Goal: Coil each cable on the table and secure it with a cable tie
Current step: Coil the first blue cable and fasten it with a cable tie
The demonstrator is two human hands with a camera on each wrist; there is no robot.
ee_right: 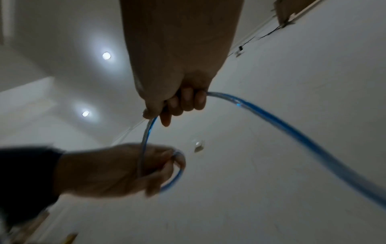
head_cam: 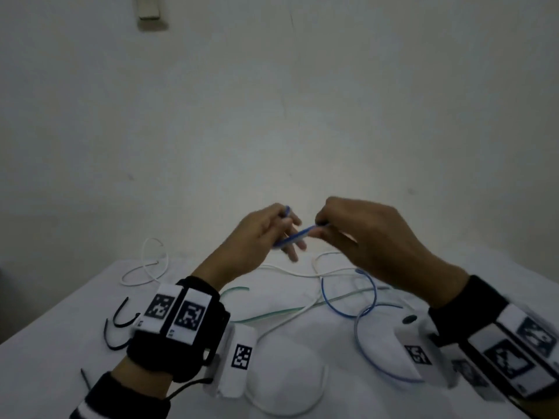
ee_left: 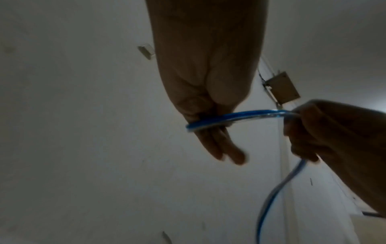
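White wall fills most of the head view, with the white-covered table (head_cam: 75, 343) low in the frame, so I'm using that table as my reference for everything.

Above the table's middle both hands are raised and close together. My left hand (head_cam: 260, 234) has the blue cable (head_cam: 295, 235) looped round its fingers, thumb side pinching the loop while the outer fingers stick out fairly straight. My right hand (head_cam: 363, 234) is curled round the same cable right beside it, feeding a short span across. From the right wrist view the rest of that cable trails down off the right hand toward the table, where its slack lies in a big arc at the table's right-centre.

Also on the table: a white cable (head_cam: 145, 267) curled at the far left, a pale green cable (head_cam: 272, 313) crossing the middle, and black cable ties (head_cam: 121, 319) at the left edge near my left wrist.

Looks to me like only the first turn or so is wound. What worries me:
- the trailing slack crosses the green and white cables, so pulling could drag or snag them
- the loop sits loosely on the fingers, so springy cable could pop off if the left pinch eases
- ties are well over to the left, so reaching them one-handed risks the coil unwinding
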